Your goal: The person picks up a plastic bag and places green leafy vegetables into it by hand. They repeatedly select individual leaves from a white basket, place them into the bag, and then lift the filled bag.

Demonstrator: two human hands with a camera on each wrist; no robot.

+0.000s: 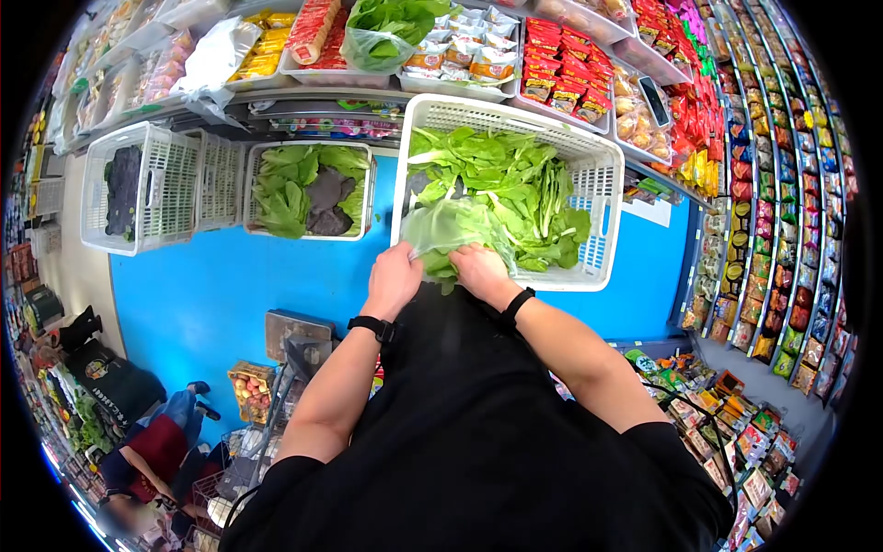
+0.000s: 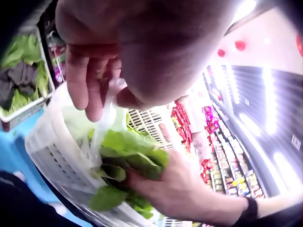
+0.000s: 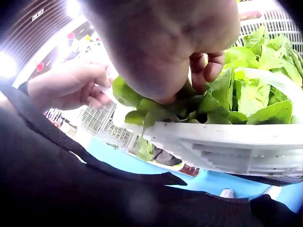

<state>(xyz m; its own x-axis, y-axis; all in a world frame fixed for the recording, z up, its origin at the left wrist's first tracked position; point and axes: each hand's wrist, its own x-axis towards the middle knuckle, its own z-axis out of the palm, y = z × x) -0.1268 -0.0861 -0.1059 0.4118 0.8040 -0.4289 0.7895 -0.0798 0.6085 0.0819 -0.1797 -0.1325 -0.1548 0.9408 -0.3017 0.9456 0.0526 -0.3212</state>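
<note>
A clear plastic bag (image 1: 432, 224) with green leaves in it lies over the near edge of a white basket (image 1: 607, 225). My left hand (image 1: 395, 279) pinches the bag's rim at its left side, the film (image 2: 110, 111) gathered between thumb and fingers. With curled fingers my right hand (image 1: 482, 273) grips a bunch of leafy greens (image 2: 130, 146) by the bag's mouth; its fingertips are partly hidden among the leaves. More loose leafy greens (image 1: 529, 170) with pale stems fill the basket behind the bag.
To the left stand a smaller basket (image 1: 368, 198) of greens with dark cloth and a white crate (image 1: 138, 216). Behind the basket run bins of packaged snacks (image 1: 561, 69), with a phone (image 1: 654, 101) on one. A person (image 1: 166, 451) is at lower left.
</note>
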